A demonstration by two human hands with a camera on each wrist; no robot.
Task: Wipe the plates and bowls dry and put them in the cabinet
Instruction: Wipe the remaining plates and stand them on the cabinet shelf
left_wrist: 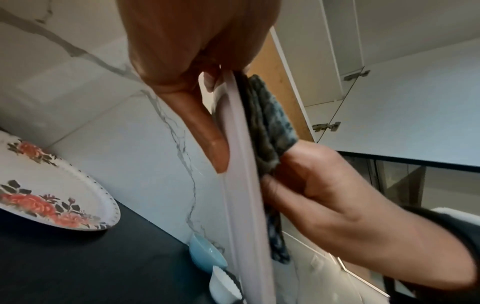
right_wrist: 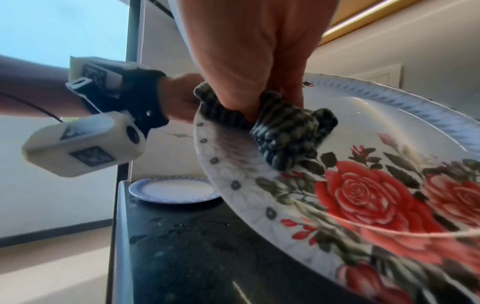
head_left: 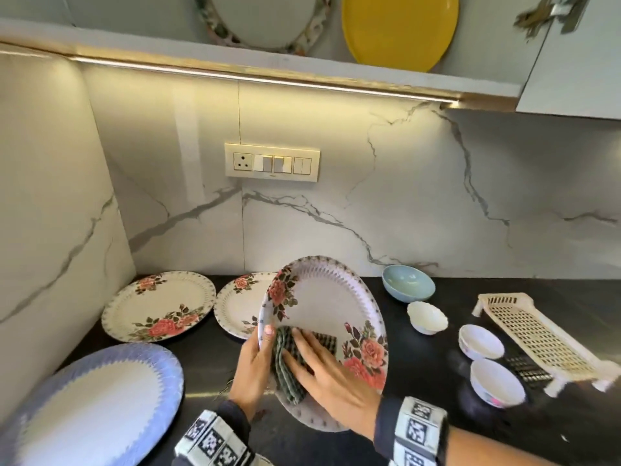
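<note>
White marble-look backsplash [head_left: 386,196] w/ grey veins runs behind a black countertop [head_left: 420,375], and the same marble covers the side wall [head_left: 50,196] at left. A cream switch panel [head_left: 272,162] w/ one socket sits mid-wall under a warm LED strip [head_left: 252,80] along the bottom of the shelf [head_left: 134,45]; a grey cabinet door [head_left: 578,62] w/ a metal hinge [head_left: 568,11] stands open at upper right. Right wrist view shows a window [right_wrist: 64,26] w/ pale blue sky beyond the counter's end and light floor [right_wrist: 52,267] w/ dark skirting below.
</note>
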